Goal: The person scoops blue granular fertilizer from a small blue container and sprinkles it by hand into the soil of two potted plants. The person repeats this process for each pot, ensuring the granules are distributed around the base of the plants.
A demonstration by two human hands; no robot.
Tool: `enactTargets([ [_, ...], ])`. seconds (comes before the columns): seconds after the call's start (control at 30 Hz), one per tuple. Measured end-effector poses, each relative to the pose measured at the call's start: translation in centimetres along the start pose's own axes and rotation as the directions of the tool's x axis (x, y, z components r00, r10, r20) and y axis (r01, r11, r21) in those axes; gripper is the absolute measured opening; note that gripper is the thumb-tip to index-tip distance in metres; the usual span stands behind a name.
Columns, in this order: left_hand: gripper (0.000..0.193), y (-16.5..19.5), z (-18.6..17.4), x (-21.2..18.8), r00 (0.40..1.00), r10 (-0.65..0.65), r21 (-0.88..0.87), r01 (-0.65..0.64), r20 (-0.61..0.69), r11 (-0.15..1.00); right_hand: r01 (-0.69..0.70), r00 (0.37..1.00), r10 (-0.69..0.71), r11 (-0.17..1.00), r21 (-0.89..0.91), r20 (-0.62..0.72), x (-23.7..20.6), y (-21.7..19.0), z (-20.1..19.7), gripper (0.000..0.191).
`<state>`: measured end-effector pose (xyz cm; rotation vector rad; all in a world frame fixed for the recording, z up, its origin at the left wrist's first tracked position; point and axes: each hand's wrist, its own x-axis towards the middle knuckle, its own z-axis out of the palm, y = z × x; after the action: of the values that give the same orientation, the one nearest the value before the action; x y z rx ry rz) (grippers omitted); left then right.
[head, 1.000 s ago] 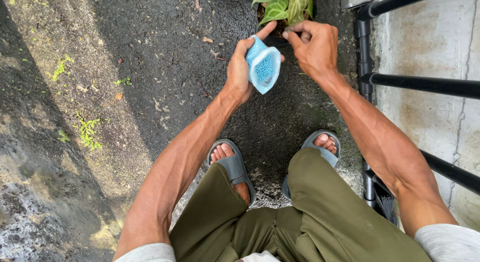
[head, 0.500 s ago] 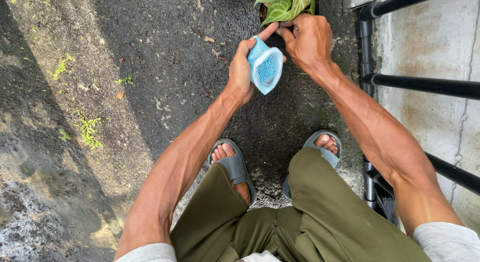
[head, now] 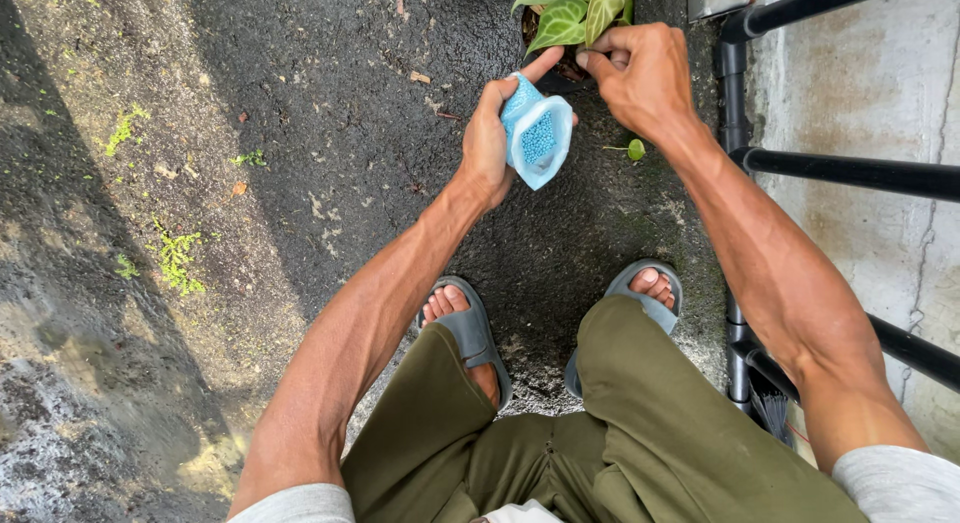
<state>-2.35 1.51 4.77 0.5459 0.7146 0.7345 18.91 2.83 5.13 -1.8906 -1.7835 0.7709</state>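
Outdoor yard or garden path: wet asphalt ground (head: 330, 133) with weeds (head: 178, 258), black metal railing (head: 850, 171) at right, potted plant (head: 570, 18) at top.

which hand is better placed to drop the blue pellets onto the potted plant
Right. The right hand is pinched right over the plant, fingertips at the leaves. The left hand is busy gripping the open bag of blue pellets beside the pot, so it likely just holds.

A small, soft, clear plastic pouch (head: 538, 135) with a pale blue tint sat gripped in the left hand (head: 490, 143), its mouth open on bright blue granules.
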Motion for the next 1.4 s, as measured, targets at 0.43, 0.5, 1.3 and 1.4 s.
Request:
enactTargets([
  [0.43,0.06,-0.3,0.3,0.0,1.0,0.009,0.035,-0.009,0.008,0.999,-0.129,0.986,0.138,0.987,0.098,-0.091,0.0,1.6,-1.2,0.013],
  [0.5,0.06,-0.3,0.3,-0.1,1.0,0.015,0.052,-0.015,0.005,0.999,-0.12,0.984,0.132,0.987,0.11,-0.118,0.1,1.7,-1.3,0.013],
  [1.3,0.058,-0.7,0.2,-0.2,1.0,-0.019,-0.029,0.019,-0.013,0.999,-0.164,0.971,0.212,0.929,0.333,-0.111,0.1,1.3,-1.1,0.015],
  [1.4,0.057,-1.1,-0.1,-0.1,1.0,-0.006,-0.034,0.006,-0.02,0.999,-0.176,0.97,0.22,0.93,0.324,-0.105,0.0,1.5,-1.1,0.015],
])
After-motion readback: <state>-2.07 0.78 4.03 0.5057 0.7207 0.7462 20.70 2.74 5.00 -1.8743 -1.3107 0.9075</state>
